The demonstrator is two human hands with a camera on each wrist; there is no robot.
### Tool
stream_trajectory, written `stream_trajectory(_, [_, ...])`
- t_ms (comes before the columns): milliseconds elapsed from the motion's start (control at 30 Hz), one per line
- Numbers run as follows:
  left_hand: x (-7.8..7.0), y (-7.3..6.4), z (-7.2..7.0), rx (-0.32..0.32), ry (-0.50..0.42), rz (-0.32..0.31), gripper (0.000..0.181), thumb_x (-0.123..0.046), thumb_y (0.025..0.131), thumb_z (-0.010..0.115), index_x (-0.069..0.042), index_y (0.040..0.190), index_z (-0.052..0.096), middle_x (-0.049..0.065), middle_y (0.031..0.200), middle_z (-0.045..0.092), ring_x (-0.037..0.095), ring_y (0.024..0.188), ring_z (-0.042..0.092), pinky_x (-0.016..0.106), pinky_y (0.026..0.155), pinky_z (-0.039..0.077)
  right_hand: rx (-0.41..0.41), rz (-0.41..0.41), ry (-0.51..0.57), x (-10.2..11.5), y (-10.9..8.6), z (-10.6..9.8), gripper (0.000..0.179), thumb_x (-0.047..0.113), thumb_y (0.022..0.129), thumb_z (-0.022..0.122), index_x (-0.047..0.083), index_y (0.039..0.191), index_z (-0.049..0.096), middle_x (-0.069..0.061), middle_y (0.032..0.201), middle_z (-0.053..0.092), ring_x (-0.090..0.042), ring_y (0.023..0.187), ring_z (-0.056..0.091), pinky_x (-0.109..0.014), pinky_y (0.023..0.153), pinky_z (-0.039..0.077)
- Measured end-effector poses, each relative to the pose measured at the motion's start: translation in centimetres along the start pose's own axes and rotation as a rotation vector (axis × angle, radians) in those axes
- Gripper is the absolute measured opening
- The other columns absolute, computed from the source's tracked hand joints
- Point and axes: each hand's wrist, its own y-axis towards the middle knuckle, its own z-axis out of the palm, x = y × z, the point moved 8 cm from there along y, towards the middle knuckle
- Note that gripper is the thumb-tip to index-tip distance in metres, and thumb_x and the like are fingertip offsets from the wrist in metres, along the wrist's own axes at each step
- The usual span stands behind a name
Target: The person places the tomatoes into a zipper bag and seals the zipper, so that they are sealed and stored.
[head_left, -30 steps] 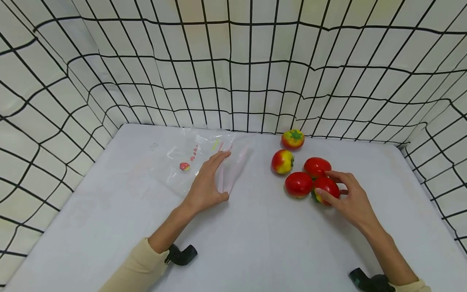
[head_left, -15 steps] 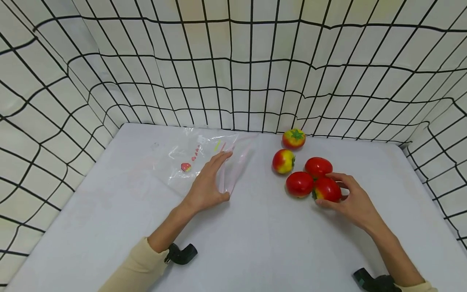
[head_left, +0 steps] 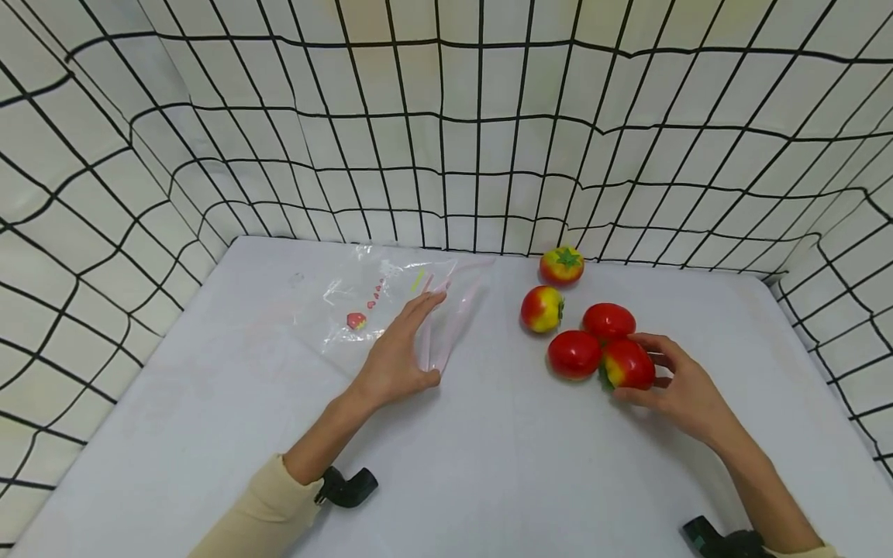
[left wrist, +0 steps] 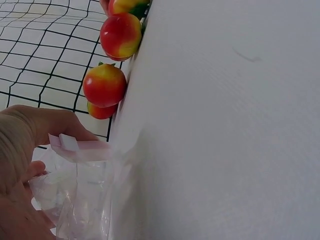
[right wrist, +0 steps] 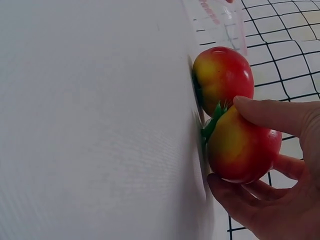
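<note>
A clear zip bag [head_left: 328, 329] with a strawberry print lies flat on the table's left half. My left hand [head_left: 393, 358] holds it at the mouth, thumb and fingers spread toward opposite ends of the pinkish zip edge [left wrist: 90, 151]. At the right, my right hand [head_left: 680, 385] grips a glossy red-and-yellow tomato [head_left: 630, 364]. In the right wrist view the thumb [right wrist: 270, 114] lies over this tomato and the fingers curl under it; its green leaves face the table. Two redder tomatoes, one left [head_left: 574, 355] and one behind [head_left: 609, 320], sit close against it.
Two more tomatoes stand farther back, one yellow-red [head_left: 541, 309] and one with green leaves up [head_left: 561, 266] near the table's rear edge. Black wire mesh [head_left: 460, 139] rises around the white table [head_left: 488, 473] at the back and sides.
The right hand has shifted slightly right, and its thumb has slid from over the tomato to its near side. That tomato has turned a little. The left hand and bag stay nearly still.
</note>
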Motion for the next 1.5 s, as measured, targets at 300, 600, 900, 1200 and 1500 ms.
stream_trajectory(300, [0.0, 0.0, 0.2, 0.011, 0.017, -0.004, 0.106, -0.002, 0.068, 0.083, -0.02, 0.162, 0.036, 0.002, 0.168, 0.036, 0.028, 0.153, 0.042, 0.047, 0.099, 0.057, -0.043, -0.02, 0.0, 0.8, -0.3, -0.5, 0.085, 0.03, 0.084, 0.088, 0.009, 0.153, 0.043, -0.023, 0.15, 0.05, -0.041, 0.131, 0.05, -0.001, 0.084, 0.043])
stream_trajectory(600, [-0.1, -0.2, 0.1, 0.005, 0.021, 0.009, 0.106, -0.001, 0.067, 0.083, -0.018, 0.161, 0.037, 0.005, 0.168, 0.037, 0.029, 0.151, 0.044, 0.049, 0.103, 0.056, -0.145, -0.073, 0.043, 2.0, -0.2, -1.4, 0.077, 0.028, 0.088, 0.084, 0.013, 0.153, 0.046, -0.019, 0.145, 0.056, -0.014, 0.126, 0.051, -0.001, 0.085, 0.047])
stream_trajectory(900, [-0.1, -0.2, 0.0, 0.001, 0.017, 0.012, 0.105, -0.001, 0.067, 0.083, -0.018, 0.161, 0.037, 0.003, 0.168, 0.037, 0.028, 0.152, 0.043, 0.048, 0.101, 0.057, -0.167, -0.116, 0.096, 2.7, 0.2, -0.7, 0.076, 0.026, 0.09, 0.082, 0.018, 0.155, 0.045, -0.014, 0.149, 0.054, 0.01, 0.12, 0.042, -0.001, 0.089, 0.047])
stream_trajectory(1200, [-0.2, -0.1, -0.1, 0.005, 0.021, 0.009, 0.106, -0.002, 0.068, 0.083, -0.017, 0.161, 0.036, 0.003, 0.169, 0.035, 0.028, 0.155, 0.04, 0.047, 0.101, 0.057, -0.174, -0.168, 0.114, 4.4, 0.8, -0.5, 0.075, 0.025, 0.09, 0.082, 0.023, 0.156, 0.045, -0.01, 0.149, 0.054, 0.009, 0.122, 0.043, -0.003, 0.091, 0.048])
stream_trajectory(1500, [-0.1, -0.2, 0.1, 0.011, 0.029, -0.007, 0.106, -0.003, 0.068, 0.084, -0.019, 0.162, 0.035, 0.004, 0.169, 0.035, 0.029, 0.149, 0.046, 0.047, 0.098, 0.058, -0.154, -0.164, 0.182, 5.4, 1.2, -0.6, 0.072, 0.022, 0.093, 0.078, 0.016, 0.156, 0.044, -0.013, 0.15, 0.054, 0.006, 0.121, 0.047, -0.005, 0.091, 0.051])
